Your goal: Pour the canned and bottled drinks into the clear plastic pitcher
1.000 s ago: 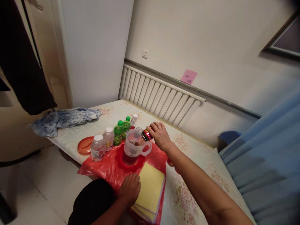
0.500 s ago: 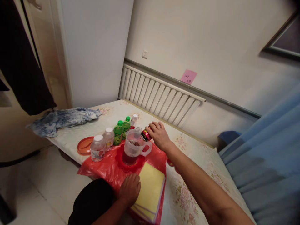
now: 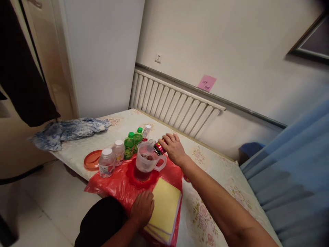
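Tilted over the rim of a clear plastic jug [image 3: 144, 164] is a red and dark can [image 3: 159, 147], with my right hand [image 3: 173, 147] wrapped round it. Dark reddish liquid with foam shows inside the jug, which stands on a red scalloped plate [image 3: 131, 181]. My left hand [image 3: 142, 208] rests with curled fingers at the left edge of a yellow book or pad [image 3: 165, 207]. Whether it grips anything is hidden. Under these lies a red plastic sheet [image 3: 110, 187].
Left of the jug stand clear bottles with white caps [image 3: 106, 164] and green bottles [image 3: 129, 147]. An orange-red lid or dish [image 3: 92, 160] and a blue-white cloth [image 3: 74, 130] lie further left. A radiator [image 3: 169, 103] runs behind the flowered surface.
The view has shifted very slightly. My right hand still tilts the can at the jug, and my left hand has stayed in place.
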Demonstrator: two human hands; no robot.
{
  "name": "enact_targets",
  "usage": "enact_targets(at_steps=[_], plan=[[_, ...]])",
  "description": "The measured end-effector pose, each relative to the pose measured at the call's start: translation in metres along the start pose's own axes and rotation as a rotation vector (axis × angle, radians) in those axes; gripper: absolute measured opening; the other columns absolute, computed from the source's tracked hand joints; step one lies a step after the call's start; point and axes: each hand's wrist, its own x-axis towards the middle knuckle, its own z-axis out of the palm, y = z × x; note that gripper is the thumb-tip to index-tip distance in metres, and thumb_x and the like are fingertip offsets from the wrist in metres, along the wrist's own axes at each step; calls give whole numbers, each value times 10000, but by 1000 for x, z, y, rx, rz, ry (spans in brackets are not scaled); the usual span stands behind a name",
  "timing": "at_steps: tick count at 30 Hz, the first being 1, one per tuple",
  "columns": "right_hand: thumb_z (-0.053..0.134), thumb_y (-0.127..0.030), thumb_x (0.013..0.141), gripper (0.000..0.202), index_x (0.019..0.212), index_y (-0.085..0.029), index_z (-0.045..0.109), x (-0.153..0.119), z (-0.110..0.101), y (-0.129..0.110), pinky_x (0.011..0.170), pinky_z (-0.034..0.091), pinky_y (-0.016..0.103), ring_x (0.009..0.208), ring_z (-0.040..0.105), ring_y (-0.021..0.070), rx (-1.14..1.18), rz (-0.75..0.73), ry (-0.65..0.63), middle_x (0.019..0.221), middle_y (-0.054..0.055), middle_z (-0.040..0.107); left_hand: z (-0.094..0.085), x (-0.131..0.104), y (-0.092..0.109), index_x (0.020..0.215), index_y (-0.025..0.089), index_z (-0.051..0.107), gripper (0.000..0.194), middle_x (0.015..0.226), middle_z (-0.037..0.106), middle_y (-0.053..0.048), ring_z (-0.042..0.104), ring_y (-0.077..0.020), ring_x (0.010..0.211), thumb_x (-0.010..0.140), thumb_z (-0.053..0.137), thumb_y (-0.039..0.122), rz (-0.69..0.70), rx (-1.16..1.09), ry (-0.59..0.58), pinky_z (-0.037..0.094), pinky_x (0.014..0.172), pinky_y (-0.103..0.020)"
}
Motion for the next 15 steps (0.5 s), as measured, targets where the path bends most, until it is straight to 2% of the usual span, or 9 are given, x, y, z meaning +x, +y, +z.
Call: enact_targets(at_steps=[5, 8, 11, 15], plan=[[502, -175, 934, 366, 1295, -225, 543, -6, 11, 3, 1031, 307, 461, 1230, 423, 282, 176, 109, 23, 1264, 126, 579, 5, -2, -3, 871, 196, 578, 151, 872, 616, -56, 558, -228, 861, 906, 437, 152, 23, 5, 50, 440, 832, -392], [632, -158, 818, 509, 1314, -218, 532, -12, 25, 8, 1013, 349, 444, 1196, 459, 280, 383, 217, 59, 1259, 122, 585, 9, -3, -5, 869, 201, 568, 148, 873, 616, -56, 567, -228, 856, 899, 433, 147, 30, -4, 64, 454, 824, -396], [731, -163, 667, 616, 1259, -210, 568, -19, 49, 14, 987, 397, 440, 1122, 524, 281, 654, 394, 135, 1212, 102, 620, 13, -5, -7, 883, 207, 562, 147, 898, 629, -60, 580, -235, 869, 893, 427, 149, 45, -8, 116, 467, 825, -409], [745, -226, 602, 601, 1185, -214, 596, -30, 98, 17, 899, 480, 386, 981, 611, 237, 1119, 754, 196, 1100, 43, 679, 17, -7, -8, 914, 216, 558, 158, 916, 648, -57, 604, -231, 868, 894, 416, 152, 61, -14, 187, 484, 834, -412]])
